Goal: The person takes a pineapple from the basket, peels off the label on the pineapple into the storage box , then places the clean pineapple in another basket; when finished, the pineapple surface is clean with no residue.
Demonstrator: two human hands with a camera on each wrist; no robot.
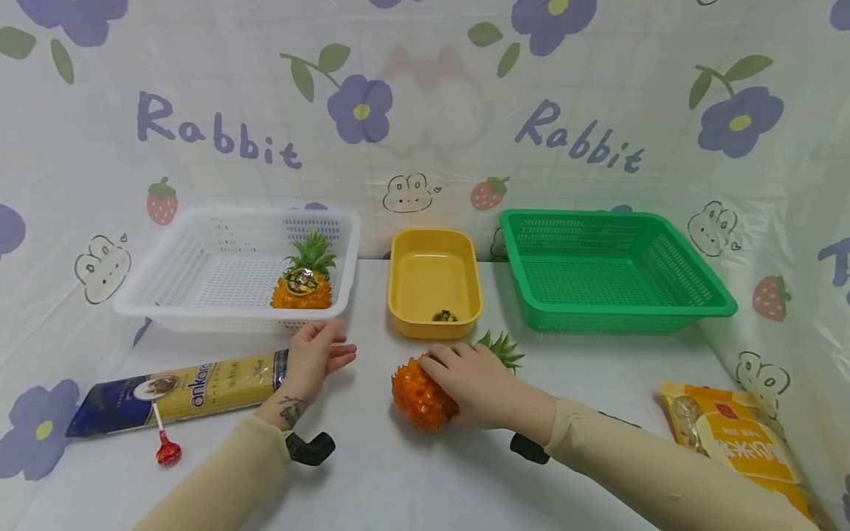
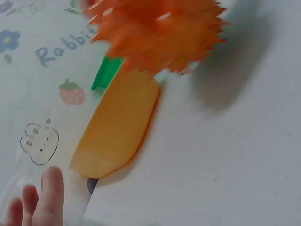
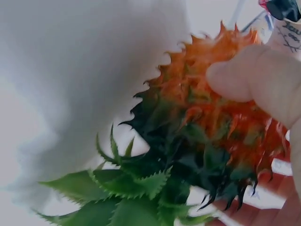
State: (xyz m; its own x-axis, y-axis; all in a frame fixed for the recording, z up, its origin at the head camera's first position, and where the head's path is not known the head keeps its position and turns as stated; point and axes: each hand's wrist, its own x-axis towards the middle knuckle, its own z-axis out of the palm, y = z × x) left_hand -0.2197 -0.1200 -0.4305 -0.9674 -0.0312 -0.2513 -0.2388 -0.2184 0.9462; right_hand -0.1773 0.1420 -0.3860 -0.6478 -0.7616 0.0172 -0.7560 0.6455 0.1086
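Observation:
My right hand (image 1: 474, 383) grips a spiky orange pineapple (image 1: 421, 398) with green leaves, lying sideways over the table in front of the yellow bin. In the right wrist view, the thumb presses on the pineapple's (image 3: 197, 89) orange skin, and its leaves point to the lower left. My left hand (image 1: 315, 358) is by the front of the white basket (image 1: 199, 317), fingers extended, holding nothing. A yellow and blue pasta packet (image 1: 219, 383) lies beside and partly under that hand. In the left wrist view, the left fingers (image 2: 49, 197) are apart from the pineapple (image 2: 160, 33).
Inside the white basket stands another pineapple (image 1: 302, 287) with a round label. The yellow bin (image 1: 434, 328) has a small dark-and-gold item (image 1: 445, 316) in it. A green basket (image 1: 617, 321) is at the right. Nearer lie a red lollipop (image 1: 168, 451) and a yellow food bag (image 1: 737, 442).

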